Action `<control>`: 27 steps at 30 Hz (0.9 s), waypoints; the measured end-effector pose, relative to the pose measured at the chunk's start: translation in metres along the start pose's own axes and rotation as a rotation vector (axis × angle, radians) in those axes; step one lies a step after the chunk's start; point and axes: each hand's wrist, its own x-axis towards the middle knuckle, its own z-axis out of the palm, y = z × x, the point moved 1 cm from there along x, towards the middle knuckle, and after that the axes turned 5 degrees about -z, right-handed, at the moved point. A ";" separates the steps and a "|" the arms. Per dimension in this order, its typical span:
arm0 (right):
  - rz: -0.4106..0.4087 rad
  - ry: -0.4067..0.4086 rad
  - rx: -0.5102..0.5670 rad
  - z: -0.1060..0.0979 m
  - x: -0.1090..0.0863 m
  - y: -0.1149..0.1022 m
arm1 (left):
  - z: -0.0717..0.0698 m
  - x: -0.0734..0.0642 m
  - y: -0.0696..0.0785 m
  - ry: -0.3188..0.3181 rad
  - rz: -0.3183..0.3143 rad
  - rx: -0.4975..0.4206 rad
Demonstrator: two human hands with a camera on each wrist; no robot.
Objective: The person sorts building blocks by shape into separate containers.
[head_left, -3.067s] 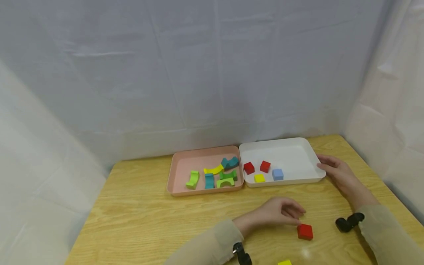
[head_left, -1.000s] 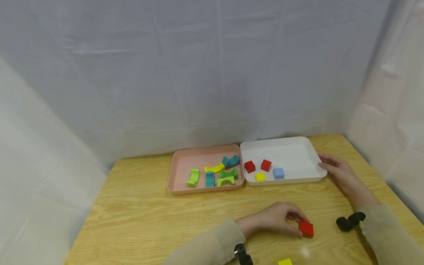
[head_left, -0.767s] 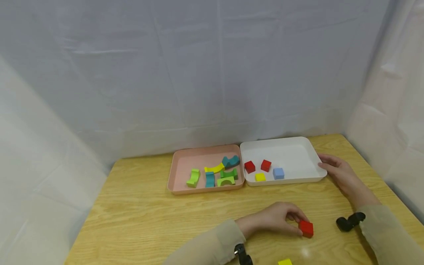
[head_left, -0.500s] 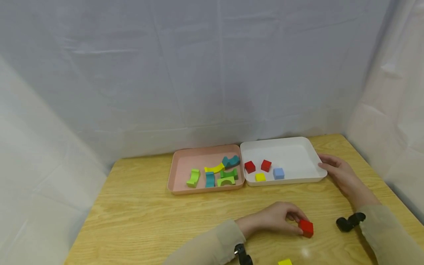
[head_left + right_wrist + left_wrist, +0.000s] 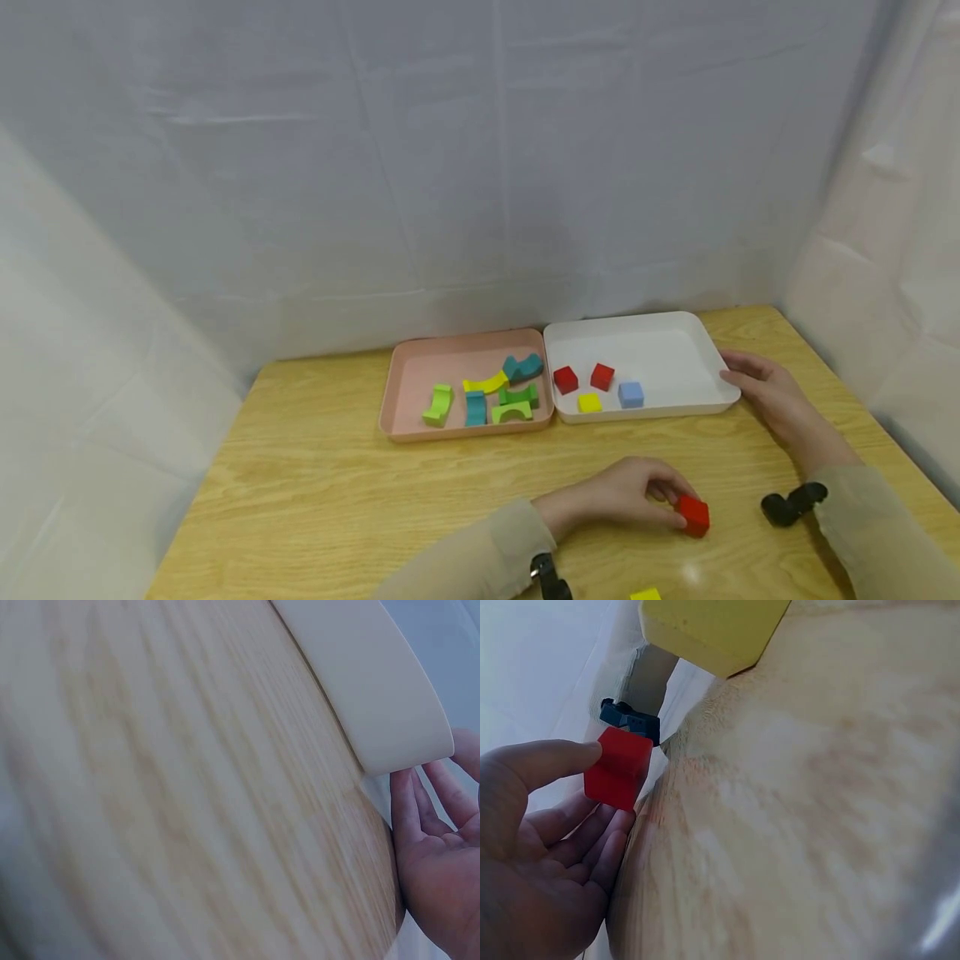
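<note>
My left hand (image 5: 626,492) pinches a red block (image 5: 693,517) between thumb and fingers, over the near right part of the table. In the left wrist view the thumb lies on one side of the red block (image 5: 619,769), with the fingers on the other. My right hand (image 5: 772,400) is at the right end of the white tray (image 5: 675,333). Its thumb reaches over the rim while the fingers touch the outer wall, as the right wrist view shows beside the tray wall (image 5: 375,682). Inside that tray lie two red blocks (image 5: 602,377), a yellow block (image 5: 589,403) and a light blue block (image 5: 631,395).
Left of the white tray, a pink tray (image 5: 408,367) holds several curved blocks in green, yellow and teal. Another yellow block (image 5: 645,594) sits at the bottom edge of the head view. White sheeting (image 5: 480,167) hangs behind and at both sides of the wooden table (image 5: 322,475).
Three seconds ago the left fingers were loosely over the red block; now they grip it. Over the last second the block has tilted slightly in the grip. The right hand keeps its place.
</note>
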 end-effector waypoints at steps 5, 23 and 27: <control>0.015 0.003 -0.045 0.000 0.001 0.000 | 0.000 0.001 0.000 -0.001 -0.004 -0.051; 0.014 0.007 -0.044 0.000 0.000 0.000 | -0.002 0.000 -0.001 0.026 -0.016 -0.133; 0.021 -0.001 -0.056 0.000 0.000 -0.002 | -0.003 -0.001 0.000 0.036 -0.026 -0.138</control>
